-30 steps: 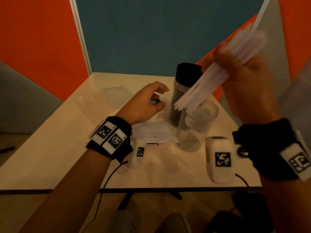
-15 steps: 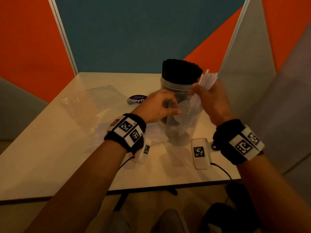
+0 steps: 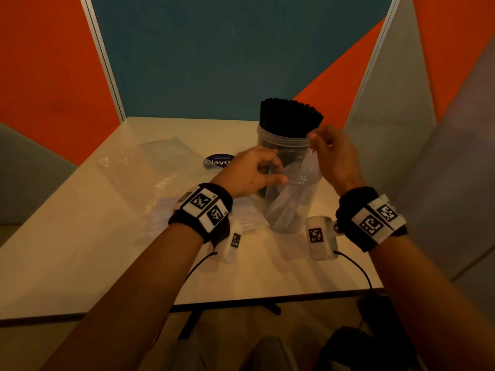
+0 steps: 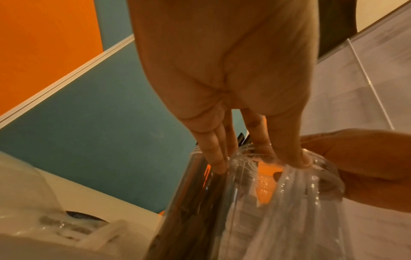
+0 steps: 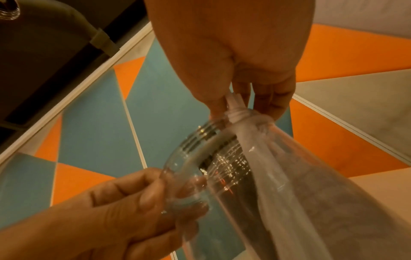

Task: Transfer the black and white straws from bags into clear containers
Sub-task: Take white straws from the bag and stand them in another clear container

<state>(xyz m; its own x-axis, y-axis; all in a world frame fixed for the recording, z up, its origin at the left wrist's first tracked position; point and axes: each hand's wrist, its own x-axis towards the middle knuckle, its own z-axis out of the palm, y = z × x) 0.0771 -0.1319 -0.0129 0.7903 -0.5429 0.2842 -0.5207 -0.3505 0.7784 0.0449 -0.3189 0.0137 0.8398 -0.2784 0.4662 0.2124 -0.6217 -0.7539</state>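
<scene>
Toward the table's (image 3: 80, 263) left edge lies an empty clear bag (image 3: 150, 167), limp and crinkled, and nearer the middle a second bag (image 3: 166, 218) lies flat under the left wrist, what it holds too blurred to tell. The left hand (image 3: 249, 174) is curled round the rim of the near clear container (image 3: 292, 207), thumb on the front wall and fingers (image 4: 217, 158) hooked over the lip, steadying it. This jar looks thin-walled and light (likely to tip or skate on the smooth tabletop if let go), so a hold at the threaded neck, where the plastic is stiffest, seems right. Inside it the white straws (image 5: 255, 147) lean against the right wall, their lower ends at the bottom. The right hand (image 3: 334, 156) pinches their upper ends just above the rim; the wrist view shows thumb and fingers closed on the bundle's tips. The straws should be very light, smooth and slippery against one another, stiff along their length yet easily crushed, so a gentle pinch round the whole bunch near one end suits them better than a squeeze. Behind, toward the table's far right corner, the other clear container (image 3: 284, 137) stands upright, packed with black straws (image 3: 290, 116) that rise above its rim.
</scene>
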